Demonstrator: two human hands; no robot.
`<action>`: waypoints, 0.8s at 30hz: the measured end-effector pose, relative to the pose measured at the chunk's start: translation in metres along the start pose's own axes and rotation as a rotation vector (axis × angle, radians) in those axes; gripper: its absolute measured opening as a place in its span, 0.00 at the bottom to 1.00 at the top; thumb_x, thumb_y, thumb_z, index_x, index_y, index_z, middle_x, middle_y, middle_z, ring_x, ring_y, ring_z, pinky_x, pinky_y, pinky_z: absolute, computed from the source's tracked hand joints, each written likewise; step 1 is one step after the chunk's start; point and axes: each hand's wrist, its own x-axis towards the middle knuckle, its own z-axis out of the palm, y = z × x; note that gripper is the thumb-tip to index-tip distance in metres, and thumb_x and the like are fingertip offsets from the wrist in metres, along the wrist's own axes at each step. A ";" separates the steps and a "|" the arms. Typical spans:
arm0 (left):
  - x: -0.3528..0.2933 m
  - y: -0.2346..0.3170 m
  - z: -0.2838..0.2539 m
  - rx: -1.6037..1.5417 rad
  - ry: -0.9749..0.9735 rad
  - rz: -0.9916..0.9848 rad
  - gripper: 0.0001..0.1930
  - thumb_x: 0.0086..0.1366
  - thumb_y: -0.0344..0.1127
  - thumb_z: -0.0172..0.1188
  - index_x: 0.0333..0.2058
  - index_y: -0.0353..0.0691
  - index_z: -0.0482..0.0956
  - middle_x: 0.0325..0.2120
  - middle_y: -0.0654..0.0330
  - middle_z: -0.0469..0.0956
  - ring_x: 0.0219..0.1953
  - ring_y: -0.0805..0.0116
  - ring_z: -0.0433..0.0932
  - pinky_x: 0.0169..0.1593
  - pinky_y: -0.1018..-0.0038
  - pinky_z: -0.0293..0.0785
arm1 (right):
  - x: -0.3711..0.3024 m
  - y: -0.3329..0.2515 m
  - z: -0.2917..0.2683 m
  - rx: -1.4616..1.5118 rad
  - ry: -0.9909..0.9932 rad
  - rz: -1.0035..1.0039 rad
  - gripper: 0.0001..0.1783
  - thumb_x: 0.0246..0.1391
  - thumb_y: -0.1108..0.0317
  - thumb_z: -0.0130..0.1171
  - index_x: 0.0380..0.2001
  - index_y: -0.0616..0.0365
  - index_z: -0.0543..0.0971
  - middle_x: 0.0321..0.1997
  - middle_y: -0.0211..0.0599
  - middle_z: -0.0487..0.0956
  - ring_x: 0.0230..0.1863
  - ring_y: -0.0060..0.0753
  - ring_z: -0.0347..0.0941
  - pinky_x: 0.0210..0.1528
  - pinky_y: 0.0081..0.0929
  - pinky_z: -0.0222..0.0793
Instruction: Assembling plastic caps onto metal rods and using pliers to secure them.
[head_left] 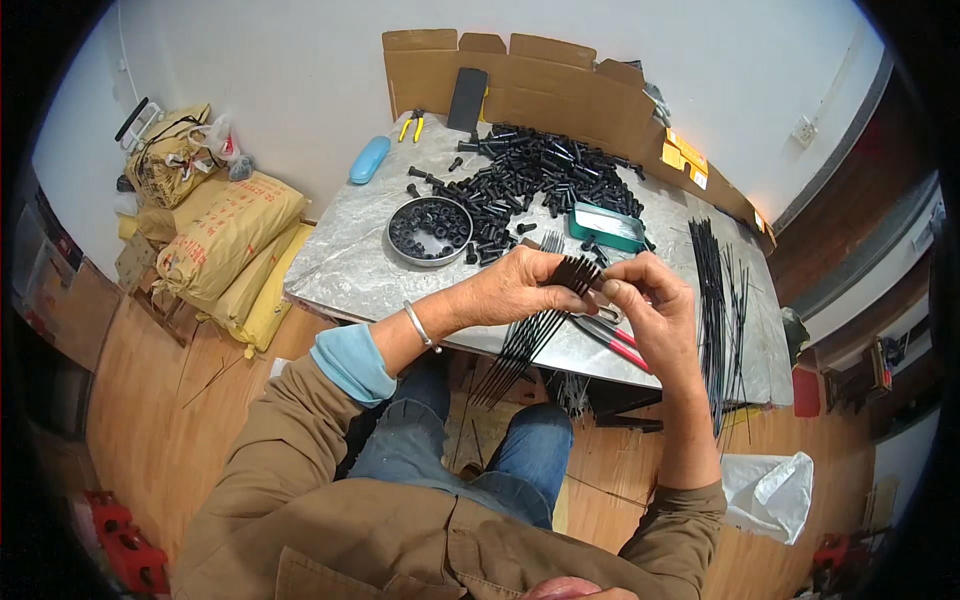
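Gripping a bundle of black cable ties [530, 330], the left hand [515, 290] is steadying them while the right hand [650, 305] is pinching their heads; evening them looks next.

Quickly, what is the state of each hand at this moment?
Left hand: grip closed around a bundle of black cable ties.
Right hand: fingertips pinched at the top end of the same bundle; what they hold cannot be told.
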 end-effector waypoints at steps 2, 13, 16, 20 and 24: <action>-0.001 -0.001 -0.002 -0.004 0.011 0.022 0.10 0.63 0.30 0.58 0.43 0.36 0.79 0.37 0.60 0.82 0.43 0.74 0.79 0.52 0.75 0.72 | 0.004 -0.013 -0.001 -0.360 0.004 -0.224 0.03 0.51 0.75 0.60 0.30 0.63 0.79 0.25 0.29 0.74 0.29 0.19 0.69 0.33 0.18 0.63; 0.001 0.002 0.000 0.012 -0.016 -0.020 0.09 0.63 0.32 0.58 0.41 0.37 0.80 0.36 0.60 0.82 0.43 0.74 0.78 0.52 0.74 0.72 | 0.004 -0.006 0.000 -0.384 0.034 -0.319 0.08 0.49 0.76 0.60 0.35 0.61 0.77 0.26 0.32 0.73 0.26 0.24 0.71 0.30 0.22 0.67; 0.000 0.010 0.002 0.009 -0.016 -0.014 0.09 0.63 0.32 0.58 0.40 0.37 0.80 0.36 0.60 0.82 0.44 0.74 0.78 0.52 0.74 0.72 | 0.008 -0.023 0.000 -0.666 -0.003 -0.412 0.20 0.45 0.84 0.57 0.43 0.57 0.79 0.25 0.33 0.69 0.26 0.25 0.67 0.29 0.23 0.65; 0.003 0.004 0.001 0.109 -0.031 0.023 0.10 0.65 0.32 0.57 0.42 0.37 0.79 0.39 0.59 0.82 0.45 0.73 0.78 0.53 0.73 0.71 | 0.010 -0.016 -0.005 -0.739 -0.059 -0.519 0.20 0.45 0.84 0.57 0.43 0.57 0.80 0.25 0.35 0.70 0.26 0.27 0.68 0.28 0.23 0.65; 0.001 0.002 -0.001 0.058 0.004 0.002 0.11 0.66 0.33 0.55 0.45 0.37 0.77 0.40 0.59 0.81 0.46 0.72 0.77 0.54 0.73 0.71 | 0.010 -0.015 -0.005 -0.697 -0.042 -0.487 0.19 0.46 0.83 0.58 0.43 0.55 0.80 0.25 0.36 0.70 0.25 0.30 0.68 0.27 0.25 0.65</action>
